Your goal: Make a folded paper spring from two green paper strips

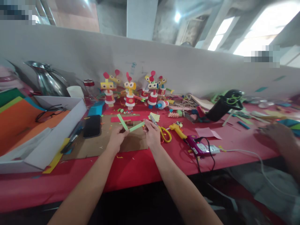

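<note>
**Pale green V of narrow paper strip (137, 126) held above a flat brown cardboard sheet (93, 149)**

The V sits between the two hands, its corner at the fingertips of the left hand (117, 139). One leg runs rightward and slightly away from the person, ending at the fingertips of the right hand (152, 133); the other leans away and to the left, its far end free. The left hand, nearer the corner, pinches there; the right hand pinches the end of its leg.

The paper looks flat, plain and straight-edged (whether it is one folded strip or two meeting ones cannot be told).

Just beyond it lie a small brown coiled piece (128, 122) and a bright red flat strip (116, 119). Beside the right hand are silver-bladed scissors with yellow loop handles (170, 136); whether they touch it is unclear. A black flat phone (92, 125) lies left of the left hand. Farther back stand red-and-yellow paper figures (130, 100), and another person's hand (273, 130) rests far to the right.
</note>
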Tool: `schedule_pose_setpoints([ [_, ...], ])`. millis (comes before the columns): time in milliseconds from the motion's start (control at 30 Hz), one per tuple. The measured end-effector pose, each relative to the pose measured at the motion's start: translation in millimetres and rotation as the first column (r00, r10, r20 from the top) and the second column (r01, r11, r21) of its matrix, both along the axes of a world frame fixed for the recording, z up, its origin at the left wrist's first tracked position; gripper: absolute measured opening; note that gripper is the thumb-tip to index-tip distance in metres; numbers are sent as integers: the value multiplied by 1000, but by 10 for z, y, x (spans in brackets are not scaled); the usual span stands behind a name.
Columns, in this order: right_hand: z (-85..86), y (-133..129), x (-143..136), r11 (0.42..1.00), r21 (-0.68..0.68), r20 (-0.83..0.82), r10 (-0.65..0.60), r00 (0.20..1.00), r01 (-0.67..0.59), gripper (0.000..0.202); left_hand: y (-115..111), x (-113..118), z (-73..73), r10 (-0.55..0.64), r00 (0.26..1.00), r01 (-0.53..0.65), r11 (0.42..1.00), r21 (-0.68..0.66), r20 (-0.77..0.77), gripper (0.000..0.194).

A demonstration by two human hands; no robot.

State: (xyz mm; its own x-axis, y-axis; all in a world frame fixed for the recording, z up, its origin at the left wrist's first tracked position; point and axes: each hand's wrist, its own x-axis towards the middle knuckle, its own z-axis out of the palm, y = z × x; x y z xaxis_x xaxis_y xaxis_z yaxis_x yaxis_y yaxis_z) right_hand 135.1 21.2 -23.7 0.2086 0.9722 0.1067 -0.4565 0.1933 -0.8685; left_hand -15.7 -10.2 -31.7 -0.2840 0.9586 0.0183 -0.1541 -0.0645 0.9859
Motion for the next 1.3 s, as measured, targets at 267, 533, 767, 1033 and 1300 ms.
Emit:
schedule_pose_setpoints([
  [267,-102,-154,-218,942,98,357,267,895,-320,30,15,13,107,-34,863,85,993,-79,505,10],
  [533,-187,-155,-249,948,126,420,215,882,-291,29,-27,58,126,-88,861,133,989,-56,500,17],
  [767,-122,-192,-267,938,70,325,299,897,-339,33,-25,66,102,-113,885,120,993,13,452,18],
  [1033,-81,-175,-206,943,-42,150,334,931,-331,29,-35,98,66,-137,921,110,989,94,365,27],
  [1300,-89,-162,-198,908,-80,24,413,910,-410,31,-61,168,91,-33,944,14,998,62,327,26],
])
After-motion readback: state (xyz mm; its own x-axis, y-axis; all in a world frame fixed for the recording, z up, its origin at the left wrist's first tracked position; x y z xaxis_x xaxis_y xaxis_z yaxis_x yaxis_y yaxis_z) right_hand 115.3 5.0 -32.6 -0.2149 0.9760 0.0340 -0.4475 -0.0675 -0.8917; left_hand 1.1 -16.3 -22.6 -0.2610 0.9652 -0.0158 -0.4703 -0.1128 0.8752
